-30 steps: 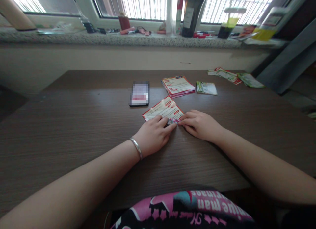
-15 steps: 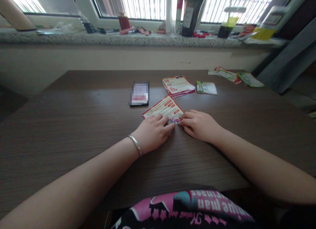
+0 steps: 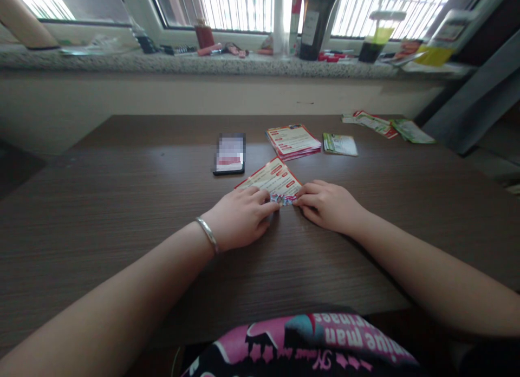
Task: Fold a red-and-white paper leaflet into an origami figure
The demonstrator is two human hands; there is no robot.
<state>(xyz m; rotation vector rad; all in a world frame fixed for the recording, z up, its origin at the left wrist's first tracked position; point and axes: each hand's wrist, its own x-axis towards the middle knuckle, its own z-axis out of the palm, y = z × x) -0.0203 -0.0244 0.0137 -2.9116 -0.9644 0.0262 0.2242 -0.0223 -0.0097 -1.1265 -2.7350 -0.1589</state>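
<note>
A printed sheet of paper point(image 3: 273, 176), cream with red borders and red labels, lies slanted on the table between my hands. Its near edge is folded up into a narrow strip with a blue and red pattern. My left hand point(image 3: 244, 214), with a silver bangle at the wrist, presses on the left part of that fold and covers the sheet's left corner. At the fold's right end, the fingertips of my right hand point(image 3: 327, 203) pinch the paper.
Beyond the sheet lie a stack of similar printed sheets point(image 3: 293, 140) and a smaller pile of green and white cards point(image 3: 340, 144). A phone point(image 3: 229, 154), blurred, is to the left. More printed papers point(image 3: 376, 124) sit far right. Bottles point(image 3: 317, 25) line the stone windowsill point(image 3: 162, 64).
My left hand has slid left along the fold, so more of the patterned strip shows. My right hand has stayed in place at the right end.
</note>
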